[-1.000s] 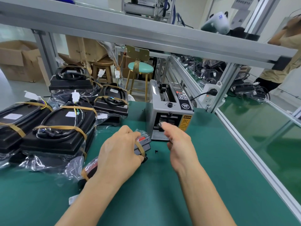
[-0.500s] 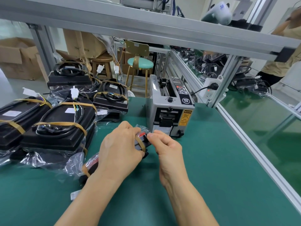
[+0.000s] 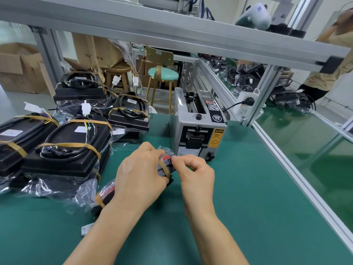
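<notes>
A black bagged unit (image 3: 168, 166) with red parts and tan bands lies on the green mat (image 3: 248, 197) in front of a grey tape dispenser (image 3: 198, 131). My left hand (image 3: 139, 176) lies over the unit and grips it, covering most of it. My right hand (image 3: 194, 171) has its thumb and forefinger pinched at the unit's top right end, apparently on a small piece of clear tape that is hard to make out.
Several black banded units in clear bags (image 3: 65, 148) are stacked at the left. An aluminium frame post (image 3: 261, 92) with a power socket (image 3: 246, 104) stands right of the dispenser. A metal rail (image 3: 298, 173) borders the mat on the right. Another person (image 3: 332, 60) stands at the far right.
My right hand drew back from the dispenser's outlet to the end of the unit. My left hand stayed on the unit.
</notes>
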`<action>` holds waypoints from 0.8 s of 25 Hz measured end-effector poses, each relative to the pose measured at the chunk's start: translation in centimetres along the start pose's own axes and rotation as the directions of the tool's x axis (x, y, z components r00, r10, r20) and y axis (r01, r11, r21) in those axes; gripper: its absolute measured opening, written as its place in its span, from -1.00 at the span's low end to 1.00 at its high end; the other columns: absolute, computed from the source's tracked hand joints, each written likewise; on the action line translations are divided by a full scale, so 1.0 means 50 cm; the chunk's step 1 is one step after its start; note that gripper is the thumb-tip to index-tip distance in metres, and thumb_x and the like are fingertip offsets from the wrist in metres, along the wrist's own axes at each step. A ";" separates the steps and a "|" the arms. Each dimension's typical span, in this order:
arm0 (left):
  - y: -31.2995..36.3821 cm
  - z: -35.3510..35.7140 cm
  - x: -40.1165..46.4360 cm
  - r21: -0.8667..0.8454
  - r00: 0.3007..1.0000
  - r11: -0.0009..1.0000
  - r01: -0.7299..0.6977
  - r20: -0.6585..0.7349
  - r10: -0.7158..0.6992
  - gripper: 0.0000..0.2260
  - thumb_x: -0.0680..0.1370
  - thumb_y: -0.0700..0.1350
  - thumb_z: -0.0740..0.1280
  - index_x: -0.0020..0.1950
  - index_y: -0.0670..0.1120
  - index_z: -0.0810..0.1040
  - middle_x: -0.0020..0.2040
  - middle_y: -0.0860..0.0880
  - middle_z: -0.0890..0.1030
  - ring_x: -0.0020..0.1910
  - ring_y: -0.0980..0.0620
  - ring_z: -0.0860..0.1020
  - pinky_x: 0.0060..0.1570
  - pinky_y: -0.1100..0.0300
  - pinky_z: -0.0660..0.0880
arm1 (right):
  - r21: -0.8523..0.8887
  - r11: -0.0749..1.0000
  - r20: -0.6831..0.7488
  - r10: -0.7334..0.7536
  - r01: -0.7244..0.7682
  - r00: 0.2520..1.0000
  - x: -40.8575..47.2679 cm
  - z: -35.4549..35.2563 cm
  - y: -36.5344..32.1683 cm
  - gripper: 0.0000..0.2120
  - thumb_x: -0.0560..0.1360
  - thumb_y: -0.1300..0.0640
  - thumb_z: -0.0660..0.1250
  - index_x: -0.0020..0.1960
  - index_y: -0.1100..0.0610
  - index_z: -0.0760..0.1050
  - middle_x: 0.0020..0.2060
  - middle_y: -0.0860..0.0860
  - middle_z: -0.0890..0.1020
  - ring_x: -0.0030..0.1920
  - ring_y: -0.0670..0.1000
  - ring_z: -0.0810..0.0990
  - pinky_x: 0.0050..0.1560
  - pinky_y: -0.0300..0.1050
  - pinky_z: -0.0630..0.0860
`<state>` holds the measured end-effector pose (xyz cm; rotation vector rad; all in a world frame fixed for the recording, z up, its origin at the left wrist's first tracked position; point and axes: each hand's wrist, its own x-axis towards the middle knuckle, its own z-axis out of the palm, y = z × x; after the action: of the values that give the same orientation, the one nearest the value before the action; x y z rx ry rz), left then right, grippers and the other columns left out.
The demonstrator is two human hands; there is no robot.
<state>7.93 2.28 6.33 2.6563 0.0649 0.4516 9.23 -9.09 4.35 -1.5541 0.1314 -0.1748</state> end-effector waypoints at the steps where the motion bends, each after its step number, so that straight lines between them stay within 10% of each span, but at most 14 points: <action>1: 0.000 0.000 0.000 -0.006 1.000 1.000 0.000 0.000 0.000 -0.64 0.32 0.00 0.47 0.10 0.11 0.57 -0.09 0.10 0.42 -0.14 0.03 0.48 -0.27 0.20 0.28 | -0.034 0.999 -0.009 -0.012 0.011 1.000 0.000 0.002 0.000 -0.91 0.39 0.19 0.44 -0.30 0.09 0.65 -0.12 0.02 0.65 -0.08 -0.19 0.57 0.01 -0.24 0.46; 7: 0.001 -0.001 -0.004 -0.037 1.000 0.999 0.008 -0.009 -0.009 -0.75 0.30 -0.01 0.47 -0.05 0.06 0.56 -0.11 0.07 0.42 -0.16 -0.01 0.49 -0.24 0.14 0.41 | 0.103 0.989 -0.029 0.105 -0.102 0.994 0.007 0.010 0.001 -0.76 0.47 0.16 0.40 0.01 -0.07 0.40 -0.04 -0.01 0.54 -0.22 -0.34 0.52 -0.24 -0.49 0.41; 14: -0.010 -0.023 0.000 -0.122 0.998 0.993 -0.012 -0.067 0.004 -0.64 0.22 -0.09 0.54 -0.01 0.06 0.63 -0.13 0.10 0.48 -0.19 -0.02 0.50 -0.25 0.14 0.37 | 0.109 0.992 0.097 0.046 -0.057 0.994 0.016 0.005 -0.016 -0.79 0.44 0.16 0.46 0.03 0.01 0.53 -0.06 -0.04 0.59 -0.05 -0.13 0.55 -0.05 -0.36 0.46; 20: 0.001 -0.017 -0.001 -0.074 0.998 0.997 0.020 -0.061 -0.024 -0.68 0.27 -0.04 0.52 0.00 0.09 0.60 -0.11 0.09 0.46 -0.14 -0.02 0.50 -0.22 0.14 0.37 | 0.229 0.950 0.231 0.158 -0.211 0.960 0.013 -0.023 -0.022 -0.86 0.47 0.20 0.39 -0.25 0.10 0.65 -0.25 -0.13 0.68 -0.24 -0.31 0.57 -0.13 -0.34 0.35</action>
<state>7.64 2.57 7.05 2.5669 0.0945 0.5188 9.62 -10.37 5.47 -1.2885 0.0840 0.1193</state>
